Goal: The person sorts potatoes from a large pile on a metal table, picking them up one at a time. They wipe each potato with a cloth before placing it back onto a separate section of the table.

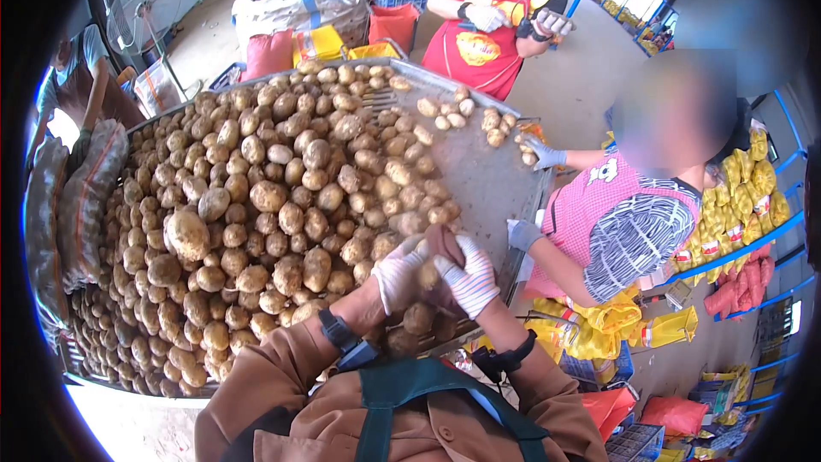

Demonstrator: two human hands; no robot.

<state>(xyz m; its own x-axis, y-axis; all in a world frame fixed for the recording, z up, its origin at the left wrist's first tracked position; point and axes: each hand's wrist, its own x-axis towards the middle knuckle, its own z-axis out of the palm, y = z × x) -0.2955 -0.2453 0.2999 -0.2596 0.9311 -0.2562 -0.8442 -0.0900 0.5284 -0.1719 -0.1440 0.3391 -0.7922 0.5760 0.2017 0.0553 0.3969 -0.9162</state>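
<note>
In the head view, my left hand, in a white striped glove, is at the near right edge of a big heap of potatoes. Its fingers are curled in against a brown, cloth-like piece. From the other side my right hand, gloved the same way, closes on that brown piece, which hangs down between both hands. A potato shows partly between the hands. Just below them lie more potatoes, close to my body. The fingertips are partly hidden and slightly blurred.
The metal sorting table carries the heap. At its right side a person in a pink apron handles small potatoes. Another in a red apron stands at the far end. Filled sacks stand left; yellow bags lie right.
</note>
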